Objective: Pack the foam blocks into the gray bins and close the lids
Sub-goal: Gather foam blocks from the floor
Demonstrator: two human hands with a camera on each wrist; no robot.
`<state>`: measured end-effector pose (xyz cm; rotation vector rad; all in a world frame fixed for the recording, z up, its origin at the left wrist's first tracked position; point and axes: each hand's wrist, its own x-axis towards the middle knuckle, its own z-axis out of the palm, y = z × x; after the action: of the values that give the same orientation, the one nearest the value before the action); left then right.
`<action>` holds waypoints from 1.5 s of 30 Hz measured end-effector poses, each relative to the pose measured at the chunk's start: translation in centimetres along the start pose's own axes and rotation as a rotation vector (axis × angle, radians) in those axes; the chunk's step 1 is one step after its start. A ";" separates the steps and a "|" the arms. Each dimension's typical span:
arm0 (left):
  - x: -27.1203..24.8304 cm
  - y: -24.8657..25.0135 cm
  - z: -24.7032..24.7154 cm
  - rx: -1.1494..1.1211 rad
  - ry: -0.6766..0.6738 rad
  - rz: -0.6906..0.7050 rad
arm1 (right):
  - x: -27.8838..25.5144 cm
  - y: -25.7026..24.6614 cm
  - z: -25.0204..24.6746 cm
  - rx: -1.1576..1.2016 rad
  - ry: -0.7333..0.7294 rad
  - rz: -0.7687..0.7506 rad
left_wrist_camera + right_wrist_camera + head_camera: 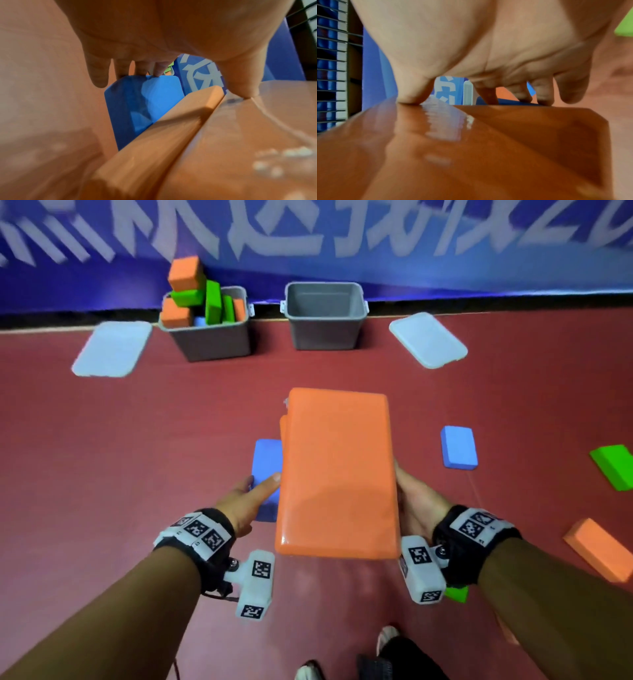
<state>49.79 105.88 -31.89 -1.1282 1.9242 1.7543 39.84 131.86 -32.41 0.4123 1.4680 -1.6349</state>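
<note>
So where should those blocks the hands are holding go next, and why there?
Probably forward, to the empty gray bin. Both hands, left and right, hold a stack of orange blocks with a blue block underneath. The other bin is already heaped above its rim, so the empty one looks like the better place.

Left arm: bare forearm reaching forward, banded at the wrist.
Left hand (247, 501): thumb on top of the orange block stack (337, 474), fingers (98, 75) curled beneath.
Right arm: mirrors it, banded too.
Right hand (419, 503): same grip on the stack's right edge.
</note>
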 end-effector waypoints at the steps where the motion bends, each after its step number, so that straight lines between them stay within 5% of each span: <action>1: 0.2 1.9 -1.0 -0.030 0.006 0.021 | 0.2 -1.5 1.2 -0.022 0.001 -0.020; 5: 2.8 7.6 -3.4 -0.060 0.046 0.049 | 2.7 -6.2 4.2 -0.066 -0.057 -0.014; 10: 13.9 14.6 -7.1 0.010 0.013 0.076 | 9.9 -15.3 6.7 -0.119 -0.048 -0.069; 21: 27.6 33.9 -13.8 -0.004 0.066 0.079 | 25.8 -34.9 13.8 -0.102 -0.102 -0.063; 28: 42.8 46.4 -18.9 0.053 0.004 0.194 | 38.1 -46.8 18.0 -0.062 -0.058 -0.166; 35: 56.7 57.7 -17.8 0.196 -0.125 0.187 | 48.5 -57.6 16.1 0.126 0.072 -0.136; 40: 72.6 65.3 -13.1 0.201 -0.207 0.134 | 58.9 -67.5 11.0 0.115 0.057 -0.149; 45: 77.8 77.2 -9.6 0.026 -0.167 0.048 | 67.7 -77.0 6.4 0.105 0.217 -0.036</action>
<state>-52.77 66.00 -29.00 -0.9030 1.8824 1.7811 -55.69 94.09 -31.96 0.6423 1.5590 -1.7439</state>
